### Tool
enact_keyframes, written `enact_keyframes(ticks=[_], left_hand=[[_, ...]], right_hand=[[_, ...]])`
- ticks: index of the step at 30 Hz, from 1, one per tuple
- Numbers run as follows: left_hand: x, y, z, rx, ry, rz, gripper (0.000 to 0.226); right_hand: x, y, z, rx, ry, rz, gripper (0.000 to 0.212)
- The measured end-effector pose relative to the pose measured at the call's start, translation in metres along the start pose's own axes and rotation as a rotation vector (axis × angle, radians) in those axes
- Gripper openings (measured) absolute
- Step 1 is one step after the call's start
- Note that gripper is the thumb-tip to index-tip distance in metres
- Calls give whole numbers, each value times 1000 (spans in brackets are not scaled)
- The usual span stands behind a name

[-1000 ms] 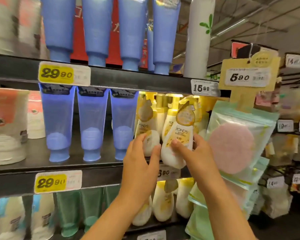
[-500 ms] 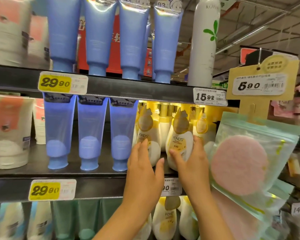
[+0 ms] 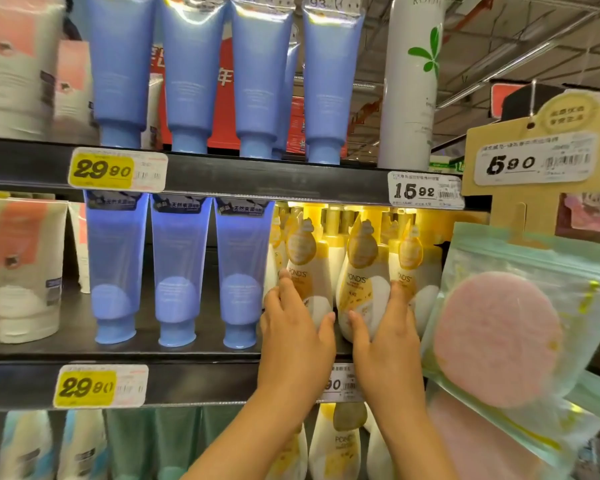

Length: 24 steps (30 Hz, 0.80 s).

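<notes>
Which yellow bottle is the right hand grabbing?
The middle Pond's bottle of the front three. The right hand clasps it, thumb on one side, fingers on the other; the left hand holds the leftmost bottle.

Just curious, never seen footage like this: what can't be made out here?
Head view only.
Lower price tag: mostly covered by left hand and right hand; only "90" shows.
Left Pond's bottle and middle Pond's bottle: bases hidden by the hands.
Sponge pack: cut off at right edge.

Bare left hand [image 3: 293,344] and bare right hand [image 3: 387,348], slender uncovered forearms [image 3: 409,431], short plain fingernails.
</notes>
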State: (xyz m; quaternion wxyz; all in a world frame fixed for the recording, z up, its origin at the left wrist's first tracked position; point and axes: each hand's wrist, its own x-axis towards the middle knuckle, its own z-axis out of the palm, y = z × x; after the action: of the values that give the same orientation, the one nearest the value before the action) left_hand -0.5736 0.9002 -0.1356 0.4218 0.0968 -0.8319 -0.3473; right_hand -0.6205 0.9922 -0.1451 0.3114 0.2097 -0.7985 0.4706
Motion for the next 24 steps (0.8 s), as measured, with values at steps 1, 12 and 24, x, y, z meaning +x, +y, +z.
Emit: enact_keyframes(ticks=[1,12,24], left_hand=[[4,0,0,-2,-23,-23,84],[33,-7,0,-72,-115,-149,81],[30,-4,-5,-183,-121,-192,65]], right_hand=[[1,1,0,-6,3,3,68],[4,3,-4,-49,-5,30,64],[6,2,-8,-43,-22,31,61]])
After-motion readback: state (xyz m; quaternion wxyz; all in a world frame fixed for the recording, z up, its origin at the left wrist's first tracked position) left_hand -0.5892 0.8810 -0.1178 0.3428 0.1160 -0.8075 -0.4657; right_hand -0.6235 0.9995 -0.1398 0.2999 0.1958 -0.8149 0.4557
